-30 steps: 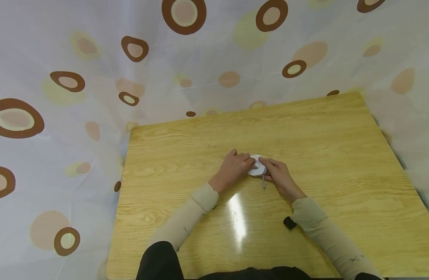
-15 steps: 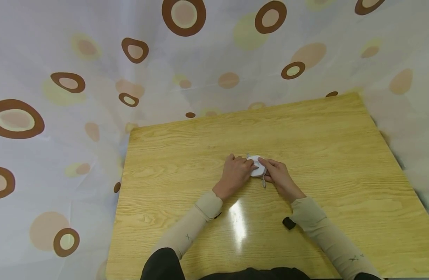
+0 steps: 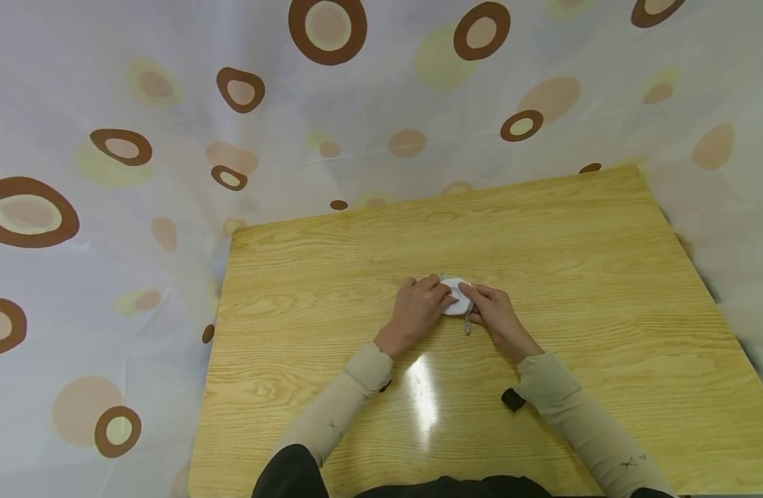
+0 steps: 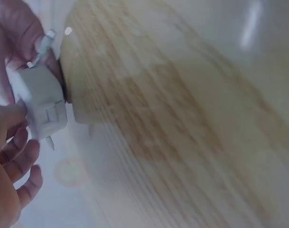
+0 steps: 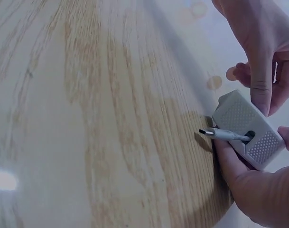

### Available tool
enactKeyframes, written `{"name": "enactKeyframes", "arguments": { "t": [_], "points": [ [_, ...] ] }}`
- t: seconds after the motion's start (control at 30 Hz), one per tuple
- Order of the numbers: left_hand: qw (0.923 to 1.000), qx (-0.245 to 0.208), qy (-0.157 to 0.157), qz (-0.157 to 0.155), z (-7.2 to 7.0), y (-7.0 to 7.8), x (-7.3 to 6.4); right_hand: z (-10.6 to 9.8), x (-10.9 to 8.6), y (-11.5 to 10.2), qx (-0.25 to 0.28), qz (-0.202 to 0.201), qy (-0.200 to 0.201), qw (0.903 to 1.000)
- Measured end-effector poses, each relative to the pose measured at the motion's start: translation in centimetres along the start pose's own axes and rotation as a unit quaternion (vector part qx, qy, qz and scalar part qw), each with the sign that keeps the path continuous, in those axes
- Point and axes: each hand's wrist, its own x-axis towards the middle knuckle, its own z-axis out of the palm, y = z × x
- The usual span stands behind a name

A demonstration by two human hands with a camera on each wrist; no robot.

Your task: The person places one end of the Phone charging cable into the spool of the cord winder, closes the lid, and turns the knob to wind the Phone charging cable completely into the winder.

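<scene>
A white, many-sided cable reel (image 3: 462,307) is held just over the table between both hands. A short cable with a metal-tipped plug (image 5: 225,134) sticks out of a hole in its textured side; in the left wrist view another cable tip (image 4: 50,142) pokes out at the opposite end. My right hand (image 3: 501,319) grips the reel by its edge, thumb on the upper face, fingers beneath. My left hand (image 3: 414,308) pinches at the middle of the upper face with thumb and forefinger, its other fingers curled loosely. The fingertip contact is partly hidden.
The wood-grain table (image 3: 306,290) stretches out around the hands. A patterned curtain (image 3: 381,90) hangs along its back and sides. Beside the right cuff is a small black block (image 3: 513,400). Light glares off the tabletop near the front.
My left hand has shifted a little toward the front and its fingers have changed position over the reel. The right hand keeps its grip and stays in nearly the same place.
</scene>
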Motion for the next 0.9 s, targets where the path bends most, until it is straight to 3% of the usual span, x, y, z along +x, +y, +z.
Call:
{"name": "enactKeyframes", "arguments": {
  "t": [0.07,0.13,0.2,0.23,0.33,0.43,0.57,0.7,0.73,0.77,0.9],
  "points": [
    [0.9986,-0.045,-0.02,-0.022,-0.1,0.0,-0.1,0.0,0.0,0.0,-0.004,0.0,-0.001,1.0],
    [0.9923,-0.099,-0.038,-0.064,-0.3,-0.1,-0.3,0.1,0.1,-0.2,-0.007,0.0,0.001,1.0],
    [0.9789,-0.159,-0.052,-0.117,-0.3,-0.2,-0.5,0.3,0.2,-0.3,-0.004,-0.002,0.008,1.0],
    [0.9681,-0.193,-0.058,-0.148,-0.3,-0.2,-0.6,0.3,0.2,-0.4,-0.003,-0.003,0.012,0.9999],
    [0.9223,-0.29,-0.087,-0.241,-0.4,-0.3,-1.0,0.5,0.2,-0.6,0.01,-0.005,0.019,0.9998],
    [0.8653,-0.376,-0.128,-0.306,-0.4,-0.4,-1.0,0.6,0.1,-0.7,0.019,-0.007,0.022,0.9996],
    [0.8015,-0.468,-0.148,-0.341,-0.4,-0.5,-0.7,0.7,-0.1,-0.8,0.034,-0.021,0.023,0.9989],
    [0.7537,-0.538,-0.118,-0.359,-0.4,-0.4,-0.3,0.7,-0.3,-0.8,0.05,-0.036,0.027,0.9977],
    [0.7454,-0.549,-0.111,-0.362,-0.5,-0.4,-0.2,0.7,-0.3,-0.8,0.05,-0.039,0.027,0.9976],
    [0.7421,-0.553,-0.104,-0.365,-0.5,-0.4,-0.1,0.7,-0.3,-0.9,0.049,-0.04,0.024,0.9977],
    [0.7348,-0.555,-0.083,-0.382,-0.3,-0.4,0.2,0.4,-0.5,-0.9,0.036,-0.031,0.009,0.9988]
  ]
}}
